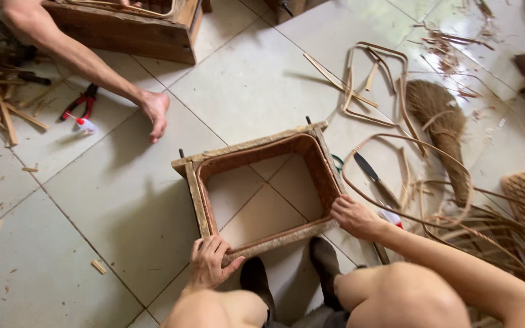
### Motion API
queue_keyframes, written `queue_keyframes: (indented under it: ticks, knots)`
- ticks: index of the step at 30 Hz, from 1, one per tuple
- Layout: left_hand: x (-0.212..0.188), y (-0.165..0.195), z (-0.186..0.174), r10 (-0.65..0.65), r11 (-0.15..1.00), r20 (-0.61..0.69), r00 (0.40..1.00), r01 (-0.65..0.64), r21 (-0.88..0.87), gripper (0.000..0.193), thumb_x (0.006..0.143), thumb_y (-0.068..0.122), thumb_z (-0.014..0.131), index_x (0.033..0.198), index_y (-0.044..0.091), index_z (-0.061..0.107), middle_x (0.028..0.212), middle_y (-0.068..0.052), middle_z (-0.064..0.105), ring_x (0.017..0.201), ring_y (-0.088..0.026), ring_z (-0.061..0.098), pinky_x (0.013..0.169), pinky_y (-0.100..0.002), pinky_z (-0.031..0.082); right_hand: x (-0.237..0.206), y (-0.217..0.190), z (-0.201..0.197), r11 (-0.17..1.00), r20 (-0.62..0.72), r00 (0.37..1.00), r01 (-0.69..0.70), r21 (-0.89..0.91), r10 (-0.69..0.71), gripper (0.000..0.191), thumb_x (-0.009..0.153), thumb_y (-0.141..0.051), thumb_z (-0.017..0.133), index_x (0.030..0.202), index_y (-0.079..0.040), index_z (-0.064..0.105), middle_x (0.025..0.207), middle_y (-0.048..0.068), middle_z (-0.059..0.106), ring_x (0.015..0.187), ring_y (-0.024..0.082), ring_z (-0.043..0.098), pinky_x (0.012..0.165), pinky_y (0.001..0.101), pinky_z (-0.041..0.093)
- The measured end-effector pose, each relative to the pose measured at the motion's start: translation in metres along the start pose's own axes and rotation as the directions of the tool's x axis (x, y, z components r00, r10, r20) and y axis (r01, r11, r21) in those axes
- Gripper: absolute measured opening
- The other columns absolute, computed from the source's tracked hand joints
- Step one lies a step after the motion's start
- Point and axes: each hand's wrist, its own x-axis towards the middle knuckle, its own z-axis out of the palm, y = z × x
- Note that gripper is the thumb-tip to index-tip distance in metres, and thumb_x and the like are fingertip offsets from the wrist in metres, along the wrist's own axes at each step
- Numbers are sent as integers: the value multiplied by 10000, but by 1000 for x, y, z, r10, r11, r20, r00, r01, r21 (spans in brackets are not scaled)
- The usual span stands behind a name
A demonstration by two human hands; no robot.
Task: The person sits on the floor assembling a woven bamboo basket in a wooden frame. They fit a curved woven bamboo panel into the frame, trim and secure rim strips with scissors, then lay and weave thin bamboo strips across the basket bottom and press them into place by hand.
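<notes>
Both hands, left (211,262) and right (353,215), are gripping the frame (256,146) at lower center; rattan lining is already in, top unwoven.

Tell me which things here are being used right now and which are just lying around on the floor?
In use:
- wooden frame, standing on the tiled floor
- left hand, gripping the frame's near left corner
- right hand, on its near right corner

Lying about:
- red pliers
- knife
- broom
- loose cane strips
- another person's hand, resting on the floor
</notes>
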Motion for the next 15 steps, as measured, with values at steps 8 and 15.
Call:
queue_keyframes:
  ticks: [8,15]
  knots:
    - [138,-59,-29,-291,949,-344,893,314,12,435,758,110,802,1166,88,654,1247,-91,603,1141,-333,590,932,-453,516,153,50,-58,933,-423,879,316,171,-221,483,760,-182,754,1197,-16,634,1158,170,629,1050,330,585,893,493,498]
    - [139,-76,3,-365,901,-453,813,431,46,359,783,46,815,1110,133,696,1153,-9,671,1110,-276,648,950,-406,540,235,29,-52,991,-635,772,104,79,-30,242,854,-95,656,1082,-37,598,1001,105,578,953,272,564,854,402,509]
